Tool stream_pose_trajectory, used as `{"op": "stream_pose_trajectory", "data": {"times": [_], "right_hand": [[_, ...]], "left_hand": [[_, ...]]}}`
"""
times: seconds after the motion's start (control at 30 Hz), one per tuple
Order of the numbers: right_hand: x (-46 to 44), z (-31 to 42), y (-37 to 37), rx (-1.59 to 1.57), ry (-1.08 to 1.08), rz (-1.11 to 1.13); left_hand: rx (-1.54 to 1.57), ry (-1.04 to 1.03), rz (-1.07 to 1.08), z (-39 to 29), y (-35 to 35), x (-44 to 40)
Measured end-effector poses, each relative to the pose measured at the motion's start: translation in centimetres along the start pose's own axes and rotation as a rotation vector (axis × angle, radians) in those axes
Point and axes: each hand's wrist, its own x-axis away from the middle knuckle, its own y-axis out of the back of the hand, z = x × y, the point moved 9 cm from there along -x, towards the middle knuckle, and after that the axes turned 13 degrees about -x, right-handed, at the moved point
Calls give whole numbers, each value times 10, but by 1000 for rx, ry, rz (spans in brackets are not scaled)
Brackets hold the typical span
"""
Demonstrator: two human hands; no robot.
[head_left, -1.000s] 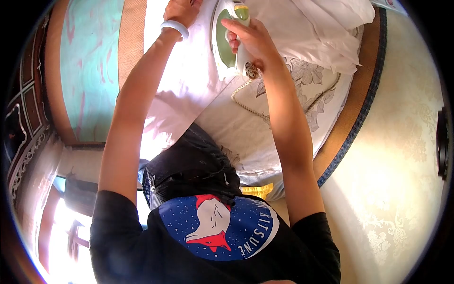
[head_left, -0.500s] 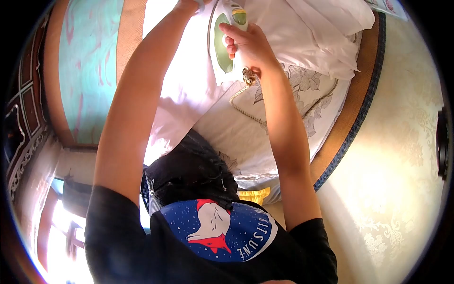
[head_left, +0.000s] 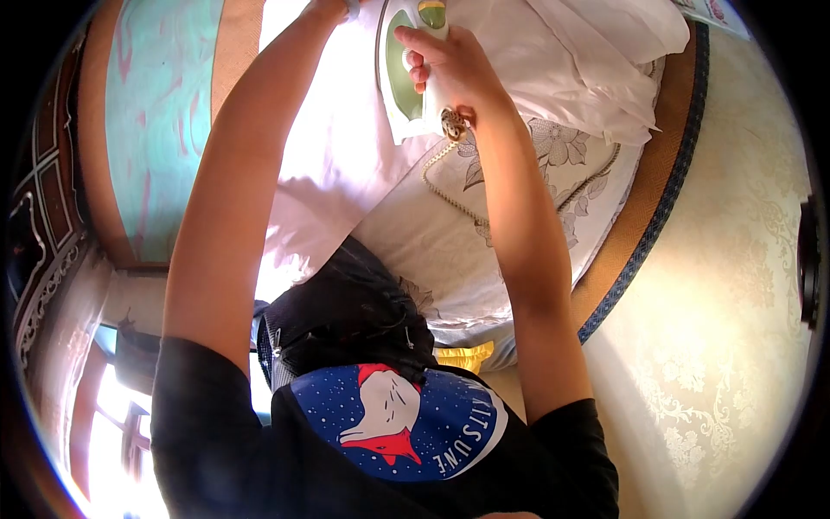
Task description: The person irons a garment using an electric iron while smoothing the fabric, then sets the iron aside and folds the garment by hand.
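evidently a closed grip: right hand point(head_left: 454, 71) wrapped round the handle of a white-and-green iron point(head_left: 399, 80). no gap between palm and handle that i can see; fingers point(head_left: 418, 74) curl over to the left side, thumb point(head_left: 413, 37) laid forward along the top. likely reason for that thumb: it steadies the nose, which points away from the body and is partly cut by the upper edge of view.

iron sits directly in and under the grip, apparently flat on smooth white cloth point(head_left: 333, 151); sole itself hidden, so full contact cannot be told. heel faces back toward the wearer, which suits a straight reach with the wrist roughly in line.

cord point(head_left: 450, 201) leaves the heel just behind the grip, by the wrist, loops back over a flowered cover point(head_left: 424, 238), passes behind the right forearm point(head_left: 526, 229) and shows again to the right. probably slack there so the iron can move without dragging it; its loop lies mostly off the smooth cloth.

right of the grip: rumpled white fabric point(head_left: 588, 65), in folds, perhaps left aside of the iron's flat patch.

left forearm point(head_left: 229, 186) stretches forward, left of the grip, pale bracelet point(head_left: 353, 10) at the upper edge. left hand beyond it out of view: whether open, pressing or holding, cannot tell.
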Motion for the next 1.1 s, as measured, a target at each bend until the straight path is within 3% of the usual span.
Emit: {"op": "stream_pose_trajectory", "data": {"times": [0.1,0.23,0.33,0.37,0.4,0.5,0.6,0.63,0.73,0.8,0.9,1.0,1.1], "right_hand": [[-5,2,0,2,6,-1],[-21,2,0,48,38,86],[-27,-1,3,39,-4,54],[-27,-1,4,27,-28,22],[-25,0,1,-17,-28,44],[-20,4,-4,-70,-43,61],[-24,3,0,-70,-25,48],[-22,5,1,-42,-18,29],[-28,-1,1,-129,-65,47],[-28,-3,1,-165,-102,32],[-34,-7,4,-204,-140,56],[-42,-10,2,-145,-133,96],[-20,8,-3,118,-33,83]], "left_hand": [[-49,32,72,-1,3,10],[-348,132,216,5,1,39],[-335,216,233,-2,15,71],[-168,210,306,-30,37,75],[-194,215,237,-28,39,85],[-192,546,402,-7,34,117],[-56,571,304,11,34,141],[-42,507,155,9,42,141],[-45,641,294,3,46,158],[-182,535,322,-10,48,169],[-75,543,353,-7,51,196],[-3,609,307,7,58,220],[-12,619,258,13,69,240]]}}
